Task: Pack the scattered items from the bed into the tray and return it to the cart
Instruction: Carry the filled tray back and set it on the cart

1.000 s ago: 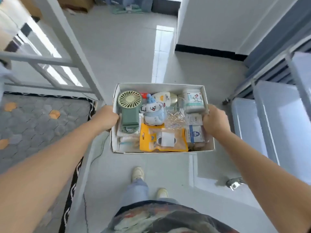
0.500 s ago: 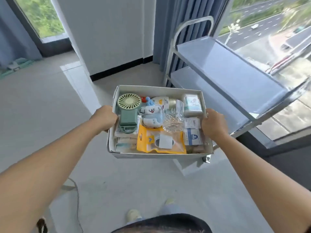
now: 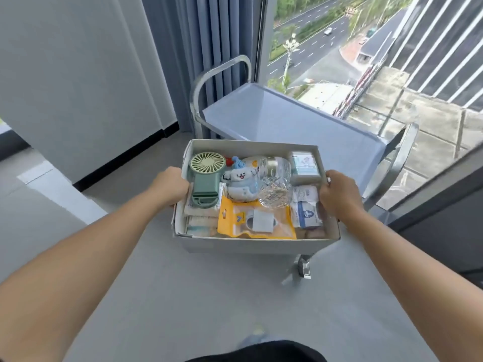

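Observation:
I carry a white cardboard tray (image 3: 251,245) in the air, in front of me. My left hand (image 3: 170,185) grips its left wall and my right hand (image 3: 339,193) grips its right wall. Inside lie a green hand fan (image 3: 206,178), a small plush toy (image 3: 240,185), a clear glass (image 3: 275,184), a yellow packet (image 3: 254,222), and small boxes and packets along the right side. The metal cart (image 3: 287,118) stands just beyond the tray, its pale top shelf bare. The tray's far edge overlaps the cart's near edge in view.
A blue curtain (image 3: 209,43) hangs behind the cart on the left. A floor-to-ceiling window (image 3: 366,48) lies to the right, a white wall (image 3: 78,74) to the left. One cart wheel (image 3: 304,266) shows under the tray. Grey floor spreads below.
I have turned from the bed side toward the cart. The cart now lies straight ahead and closer. Both hands keep the same grip on the tray.

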Action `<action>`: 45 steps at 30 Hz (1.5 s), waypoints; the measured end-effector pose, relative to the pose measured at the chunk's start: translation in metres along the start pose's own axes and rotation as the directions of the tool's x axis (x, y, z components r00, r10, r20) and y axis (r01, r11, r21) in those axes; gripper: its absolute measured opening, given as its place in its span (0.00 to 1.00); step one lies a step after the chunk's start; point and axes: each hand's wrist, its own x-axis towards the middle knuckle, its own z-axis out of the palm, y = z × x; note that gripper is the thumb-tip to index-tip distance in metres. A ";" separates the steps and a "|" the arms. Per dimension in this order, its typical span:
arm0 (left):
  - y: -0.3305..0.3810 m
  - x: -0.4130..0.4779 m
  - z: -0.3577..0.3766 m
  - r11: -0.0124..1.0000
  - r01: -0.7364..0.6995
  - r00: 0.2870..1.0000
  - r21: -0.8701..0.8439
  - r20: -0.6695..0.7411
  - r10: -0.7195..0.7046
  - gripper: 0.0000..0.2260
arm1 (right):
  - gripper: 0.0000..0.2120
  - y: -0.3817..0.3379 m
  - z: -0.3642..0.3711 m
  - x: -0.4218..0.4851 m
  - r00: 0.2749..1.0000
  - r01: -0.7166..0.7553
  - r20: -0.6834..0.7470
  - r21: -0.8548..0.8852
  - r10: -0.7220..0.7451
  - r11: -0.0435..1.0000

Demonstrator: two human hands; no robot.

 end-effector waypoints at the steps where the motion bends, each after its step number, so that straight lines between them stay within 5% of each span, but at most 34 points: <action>1: 0.009 0.014 -0.002 1.000 -0.010 1.000 0.003 -0.006 0.010 0.07 | 0.08 0.001 -0.001 0.014 1.000 -0.008 -0.005 0.011 0.008 1.000; 23: 0.150 0.360 -0.067 0.937 -0.306 0.945 0.168 0.172 0.278 0.13 | 0.07 -0.059 0.061 0.279 0.936 -0.315 -0.147 0.053 0.320 0.948; 33: 0.215 0.487 -0.038 0.930 -0.313 0.930 0.192 0.261 0.259 0.08 | 0.06 -0.044 0.084 0.400 0.900 -0.406 -0.138 0.075 0.413 0.911; 45: 0.263 0.592 -0.014 0.922 -0.274 0.954 0.273 0.199 0.225 0.08 | 0.06 -0.040 0.094 0.497 0.887 -0.429 -0.130 0.119 0.443 0.895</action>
